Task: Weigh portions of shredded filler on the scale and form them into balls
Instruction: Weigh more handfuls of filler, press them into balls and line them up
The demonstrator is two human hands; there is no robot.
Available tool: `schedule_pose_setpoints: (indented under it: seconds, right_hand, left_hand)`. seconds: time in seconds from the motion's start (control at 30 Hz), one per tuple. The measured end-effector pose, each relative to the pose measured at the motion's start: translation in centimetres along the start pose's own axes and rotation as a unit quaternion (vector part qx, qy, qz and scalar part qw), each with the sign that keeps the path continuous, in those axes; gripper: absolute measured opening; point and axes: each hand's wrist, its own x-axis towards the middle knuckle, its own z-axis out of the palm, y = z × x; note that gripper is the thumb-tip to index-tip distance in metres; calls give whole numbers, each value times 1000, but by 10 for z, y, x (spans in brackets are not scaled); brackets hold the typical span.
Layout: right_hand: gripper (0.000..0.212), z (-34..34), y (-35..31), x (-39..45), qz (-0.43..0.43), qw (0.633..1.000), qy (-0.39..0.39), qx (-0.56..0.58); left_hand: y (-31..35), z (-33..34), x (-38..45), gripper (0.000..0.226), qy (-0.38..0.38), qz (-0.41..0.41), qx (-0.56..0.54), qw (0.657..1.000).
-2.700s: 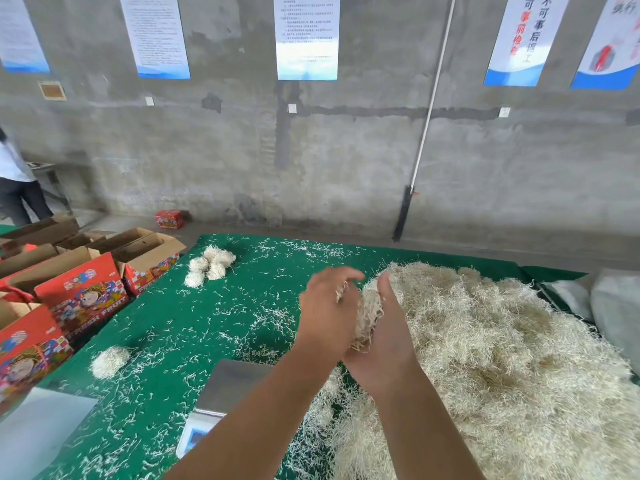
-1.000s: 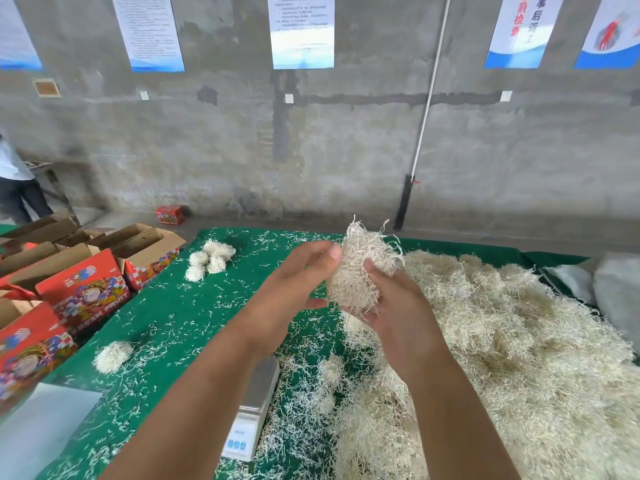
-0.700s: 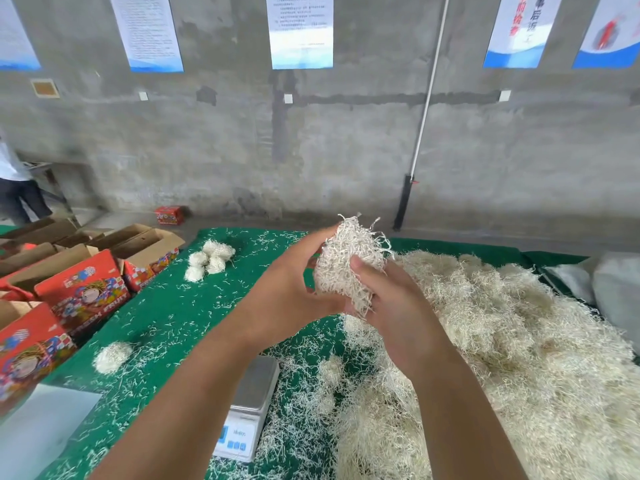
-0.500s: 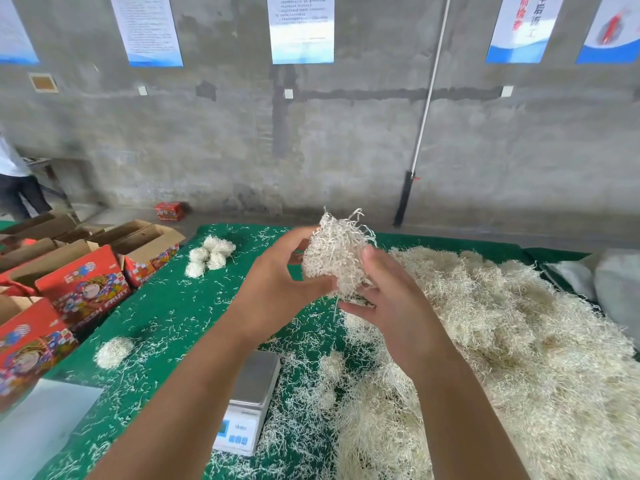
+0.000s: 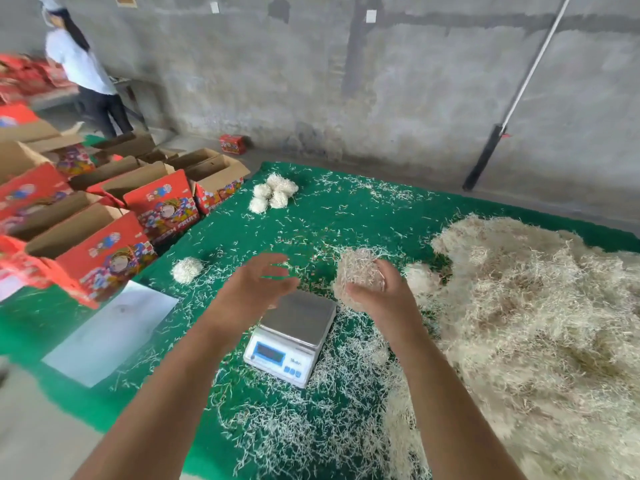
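A ball of pale shredded filler (image 5: 358,271) sits in my right hand (image 5: 381,292), whose fingers curl round it, just right of the scale. My left hand (image 5: 258,287) hovers above the scale's left edge with fingers spread and holds nothing. The white digital scale (image 5: 294,336) with a bare steel pan stands on the green cloth (image 5: 346,216) below both hands. A big heap of loose filler (image 5: 540,313) covers the right side. One finished ball (image 5: 187,270) lies left of the scale, and a cluster of several balls (image 5: 273,195) lies farther back.
Open red cardboard boxes (image 5: 114,216) line the cloth's left edge. A white sheet (image 5: 110,332) lies at the near left. A person in white (image 5: 86,74) stands at the far left by a concrete wall. A pole (image 5: 512,102) leans on the wall.
My hands have dropped from chest height toward the scale. My left hand has let go of the ball, which stays in my right hand. The view has tilted down and left.
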Motion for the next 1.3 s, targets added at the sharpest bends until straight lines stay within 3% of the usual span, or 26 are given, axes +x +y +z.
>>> schedule_pose_setpoints:
  seconds: [0.2, 0.3, 0.37, 0.47, 0.6, 0.73, 0.93, 1.03, 1.13, 1.3]
  right_hand:
    - [85, 78, 64, 42, 26, 984, -57, -164]
    - [83, 115, 96, 64, 37, 973, -59, -221]
    - [81, 137, 116, 82, 37, 966, -54, -251]
    - [76, 168, 140, 105, 16, 963, -50, -264]
    - [69, 196, 155, 125, 10, 964, -39, -262]
    - [75, 195, 156, 121, 17, 969, -21, -247]
    - [51, 153, 145, 114, 75, 956, 231, -163]
    - [46, 155, 136, 117, 100, 953, 245, -150]
    - [38, 161, 127, 118, 99, 947, 245, -183]
    - [28, 175, 129, 93, 102, 954, 226, -169]
  left_hand:
    - [-137, -58, -14, 35, 84, -153, 18, 984]
    - [-220, -62, -21, 13, 99, -233, 75, 965]
    - [-274, -57, -22, 14, 107, -276, 137, 945]
    - [-335, -45, -12, 35, 105, -235, 270, 928]
    - [-378, -42, 32, 67, 52, -159, 356, 919]
    - [-415, -39, 61, 72, -25, -168, 487, 857]
    - [-417, -30, 71, 79, 8, -141, 471, 871]
    - [-412, -34, 71, 81, -26, -158, 484, 860]
    - [-417, -36, 70, 76, -7, -121, 472, 873]
    - [-434, -41, 64, 74, -21, -103, 501, 859]
